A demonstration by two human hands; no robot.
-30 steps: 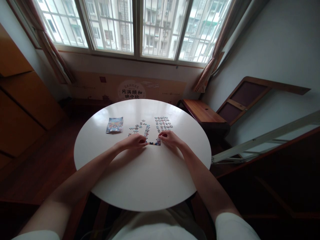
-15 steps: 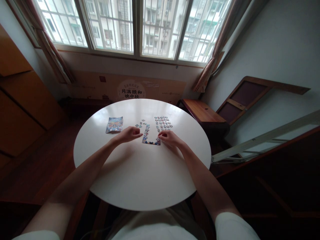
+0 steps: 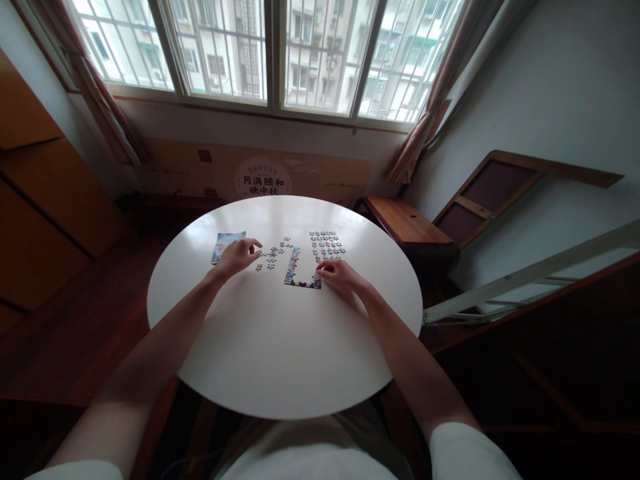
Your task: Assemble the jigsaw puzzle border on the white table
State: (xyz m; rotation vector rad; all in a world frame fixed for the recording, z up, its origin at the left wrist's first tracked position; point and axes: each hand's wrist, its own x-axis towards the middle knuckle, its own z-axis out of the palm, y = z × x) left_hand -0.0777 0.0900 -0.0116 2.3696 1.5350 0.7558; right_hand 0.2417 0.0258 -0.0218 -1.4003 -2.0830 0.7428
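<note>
A partly joined jigsaw puzzle (image 3: 303, 285), shaped like a U with a bare middle, lies on the white round table (image 3: 280, 347). My right hand (image 3: 337, 274) is at its right side, thumb and fingers pinched on a small puzzle piece mostly covered by the fingertips. To the left, my left hand (image 3: 240, 255) hovers with thumb and forefinger apart and nothing visible between them. It partly covers a colourful picture sheet (image 3: 226, 241). Loose puzzle pieces (image 3: 271, 260) are scattered just right of that hand. More pieces (image 3: 327, 241) lie in rows beyond my right hand.
A wooden bench (image 3: 407, 220) stands close to the table's right rear edge. Behind the table, a printed board (image 3: 310, 175) leans below the barred window. A pale metal ladder-like frame (image 3: 500, 293) slants along the right.
My left hand has moved left from beside the puzzle toward the picture sheet, and its fingers have parted, uncovering loose pieces. My right hand stays at the puzzle's right side.
</note>
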